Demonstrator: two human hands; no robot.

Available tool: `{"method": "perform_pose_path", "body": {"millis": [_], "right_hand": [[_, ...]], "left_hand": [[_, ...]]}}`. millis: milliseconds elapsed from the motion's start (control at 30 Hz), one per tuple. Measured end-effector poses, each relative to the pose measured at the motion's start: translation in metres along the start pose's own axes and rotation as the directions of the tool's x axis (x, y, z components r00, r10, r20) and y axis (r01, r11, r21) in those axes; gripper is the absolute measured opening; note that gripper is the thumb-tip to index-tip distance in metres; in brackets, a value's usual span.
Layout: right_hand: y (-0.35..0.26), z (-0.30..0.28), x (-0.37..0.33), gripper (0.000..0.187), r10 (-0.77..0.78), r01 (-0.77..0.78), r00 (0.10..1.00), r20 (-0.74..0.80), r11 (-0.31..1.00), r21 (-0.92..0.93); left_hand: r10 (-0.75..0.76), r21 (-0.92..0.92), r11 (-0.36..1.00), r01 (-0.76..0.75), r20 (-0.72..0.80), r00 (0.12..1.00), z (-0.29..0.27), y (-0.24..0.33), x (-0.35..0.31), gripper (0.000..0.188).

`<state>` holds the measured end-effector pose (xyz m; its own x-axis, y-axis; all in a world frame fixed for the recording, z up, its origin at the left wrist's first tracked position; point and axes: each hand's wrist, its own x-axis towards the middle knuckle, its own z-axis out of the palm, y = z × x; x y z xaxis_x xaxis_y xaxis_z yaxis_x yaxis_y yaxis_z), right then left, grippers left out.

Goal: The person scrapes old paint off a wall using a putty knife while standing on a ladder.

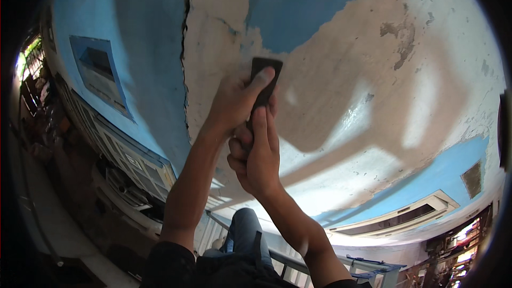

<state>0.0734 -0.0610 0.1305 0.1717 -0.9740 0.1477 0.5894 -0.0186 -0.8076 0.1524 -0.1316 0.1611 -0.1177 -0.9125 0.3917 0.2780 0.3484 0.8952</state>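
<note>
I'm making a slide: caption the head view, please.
Left hand and right hand hold a dark block at a patchy blue wall.

In the middle of the frame, the left hand [234,101] and, below it, the right hand [262,160] hold a block [265,63] in front of the wall [330,80]. Left of them a crack [185,69] runs down from the top edge, with a recessed opening [101,77] farther left and a slot [394,220] at lower right. A leg [245,234] is at lower centre, between parts of a railing [292,263].

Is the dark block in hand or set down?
In hand: the left hand grips the dark block, and the right hand holds its lower end.
</note>
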Motion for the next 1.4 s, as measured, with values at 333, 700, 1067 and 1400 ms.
{"method": "perform_pose_path", "body": {"millis": [333, 700, 1067, 1400], "right_hand": [[0.008, 0.001, 0.007, 0.035, 0.046, -0.045, 0.998, -0.038, 0.998, 0.035], [0.009, 0.009, 0.009, 0.028, 0.029, -0.027, 0.999, -0.025, 0.996, 0.086], [0.016, 0.008, 0.016, 0.038, -0.038, 0.038, 0.999, 0.011, 0.998, 0.058], [0.006, 0.000, 0.007, 0.041, -0.049, 0.049, 0.999, 0.012, 0.998, 0.034]], "left_hand": [[-0.032, -0.029, 0.999, 0.033, 0.026, 0.999, -0.004, 0.003, 0.003, 0.038], [-0.083, 0.057, 0.995, 0.085, -0.036, 0.996, -0.002, 0.011, 0.002, 0.040], [-0.048, 0.071, 0.996, 0.051, -0.044, 0.998, -0.002, 0.012, 0.008, 0.040], [-0.084, 0.012, 0.996, 0.086, -0.112, 0.990, 0.010, 0.013, 0.001, 0.037]]}}
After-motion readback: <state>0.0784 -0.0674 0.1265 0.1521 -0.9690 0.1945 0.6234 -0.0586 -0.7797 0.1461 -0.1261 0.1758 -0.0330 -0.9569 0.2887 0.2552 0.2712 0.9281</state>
